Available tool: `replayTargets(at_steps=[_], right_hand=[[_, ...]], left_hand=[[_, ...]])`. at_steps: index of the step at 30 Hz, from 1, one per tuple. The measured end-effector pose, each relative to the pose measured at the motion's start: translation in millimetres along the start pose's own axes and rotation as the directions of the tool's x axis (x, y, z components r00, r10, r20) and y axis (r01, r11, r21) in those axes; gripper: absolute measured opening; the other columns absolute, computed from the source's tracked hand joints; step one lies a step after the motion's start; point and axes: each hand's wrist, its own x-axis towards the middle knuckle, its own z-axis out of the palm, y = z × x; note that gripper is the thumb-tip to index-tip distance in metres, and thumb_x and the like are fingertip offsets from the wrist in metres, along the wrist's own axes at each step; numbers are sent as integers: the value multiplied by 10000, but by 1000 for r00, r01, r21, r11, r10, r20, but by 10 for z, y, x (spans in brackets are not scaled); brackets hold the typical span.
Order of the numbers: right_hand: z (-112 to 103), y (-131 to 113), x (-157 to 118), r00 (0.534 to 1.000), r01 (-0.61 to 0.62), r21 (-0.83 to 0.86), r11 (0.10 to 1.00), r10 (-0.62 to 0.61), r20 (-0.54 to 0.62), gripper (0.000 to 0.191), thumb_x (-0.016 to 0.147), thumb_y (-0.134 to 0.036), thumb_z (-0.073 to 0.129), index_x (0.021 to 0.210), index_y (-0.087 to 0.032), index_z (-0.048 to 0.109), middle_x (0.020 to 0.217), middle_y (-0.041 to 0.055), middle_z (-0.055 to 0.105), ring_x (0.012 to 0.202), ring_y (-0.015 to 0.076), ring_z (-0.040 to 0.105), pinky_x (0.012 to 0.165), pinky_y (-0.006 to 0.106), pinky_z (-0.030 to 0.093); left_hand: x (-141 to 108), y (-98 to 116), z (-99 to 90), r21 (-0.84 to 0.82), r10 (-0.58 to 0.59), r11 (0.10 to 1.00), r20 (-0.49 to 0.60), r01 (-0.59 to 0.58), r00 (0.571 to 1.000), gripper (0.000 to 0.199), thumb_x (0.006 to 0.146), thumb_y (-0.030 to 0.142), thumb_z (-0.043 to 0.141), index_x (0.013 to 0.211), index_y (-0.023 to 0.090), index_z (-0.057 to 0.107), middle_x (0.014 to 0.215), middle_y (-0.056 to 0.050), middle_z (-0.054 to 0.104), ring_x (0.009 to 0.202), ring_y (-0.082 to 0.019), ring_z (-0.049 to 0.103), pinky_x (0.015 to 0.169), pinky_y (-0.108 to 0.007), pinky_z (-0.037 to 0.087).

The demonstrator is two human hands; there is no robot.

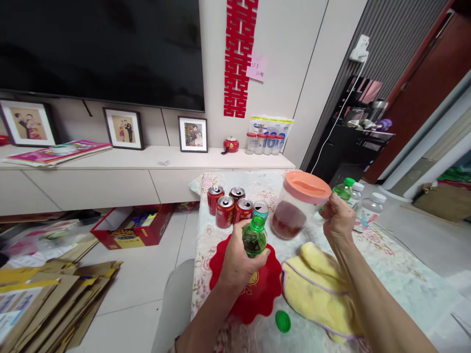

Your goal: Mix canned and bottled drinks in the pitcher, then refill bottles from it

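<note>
My left hand is wrapped round a green plastic bottle, upright with its neck uncapped and dark liquid inside. The bottle is over a red scalloped tray. My right hand is closed at the handle side of a clear plastic pitcher. Under its orange lid is reddish-brown liquid; the fingers partly hide the handle. A green cap lies near the tray. A yellow cloth is spread beside it, below my right forearm.
Several opened drink cans stand left of the pitcher. Behind my right hand are a green-capped bottle and white-capped bottles. A floral cloth covers the table. Left on the floor are a red box and flattened cardboard.
</note>
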Motion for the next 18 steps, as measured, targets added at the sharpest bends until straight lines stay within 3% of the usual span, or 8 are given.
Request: replayTargets(at_steps=[6, 11, 15, 18], right_hand=[[-58, 314, -27, 1000, -21, -27, 999, 21, -1, 605, 663, -619, 809, 537, -247, 349, 479, -125, 244, 423, 48, 190, 401, 223, 172], [-112, 458, -22, 999, 4, -140, 990, 3, 51, 528, 770, -628, 764, 621, -217, 469, 524, -110, 375, 442, 59, 305, 441, 226, 271], [-221, 359, 38, 993, 35, -282, 959, -2, 116, 530, 754, -696, 719, 614, -212, 556, 539, -60, 482, 506, 109, 420, 514, 276, 369], [-384, 146, -16, 994, 77, -407, 910, -39, 101, 447, 697, -630, 781, 775, -198, 692, 755, 27, 668, 749, 213, 598, 700, 358, 479]], left_hand=[[-6, 28, 0, 32, 7, 999, -15, -6, 1000, 598, 682, 275, 747, 1211, 263, 470, 1012, -2, 710, 842, -193, 703, 814, -331, 570], [-9, 34, -7, 41, 2, 999, -8, -1, 1000, 586, 681, 292, 736, 1202, 266, 468, 980, 11, 698, 846, -188, 703, 819, -320, 573], [-1, 29, -2, 51, 16, 999, -11, -15, 1000, 602, 673, 304, 739, 1202, 259, 455, 988, 8, 683, 852, -183, 696, 837, -313, 567], [1, 23, 6, 54, 26, 998, -7, -26, 1000, 615, 680, 313, 739, 1215, 253, 443, 980, 10, 663, 851, -183, 682, 837, -314, 559]])
